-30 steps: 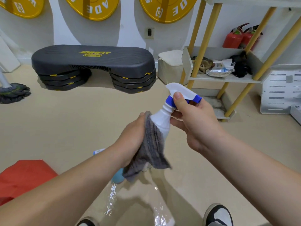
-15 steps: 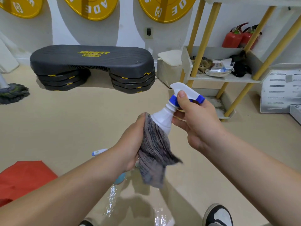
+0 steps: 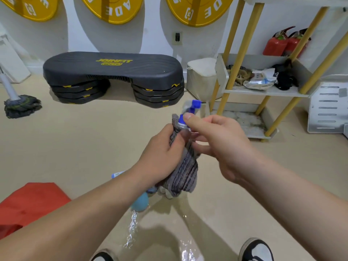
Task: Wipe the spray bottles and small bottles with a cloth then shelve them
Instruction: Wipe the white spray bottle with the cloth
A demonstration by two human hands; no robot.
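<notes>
We see the spray bottle point(image 3: 189, 111) held up in front of the person, above the floor and between both hands. Its long axis runs close to upright, with the base down and the head up, and the top leans a little away from us. The white-and-blue spray head is smeared by motion blur. As far as we can make out, its blue nozzle points to the right, toward the shelf point(image 3: 263, 91).

The body of the bottle is hidden inside the grey striped cloth point(image 3: 185, 168), which wraps it from the neck down and hangs loose below. The left hand point(image 3: 162, 157) has its fingers curled round the cloth and grips the wrapped body from the left side. The bottle's head rises just above this hand's thumb.

The right hand point(image 3: 222, 146) comes in from the right. Its thumb and forefinger pinch the blue collar at the neck, just under the spray head, and the other fingers curl beneath, touching the cloth.

Below the hands, on the floor, we see a small bottle point(image 3: 117, 174) with a blue cap, partly covered by the left forearm. A teal rounded object point(image 3: 140, 203) lies near it, beside a wet patch point(image 3: 131, 228).

Further back are a black step platform point(image 3: 113, 72), a mop point(image 3: 21, 105) at the left and a red sheet point(image 3: 28, 204) at the lower left.
</notes>
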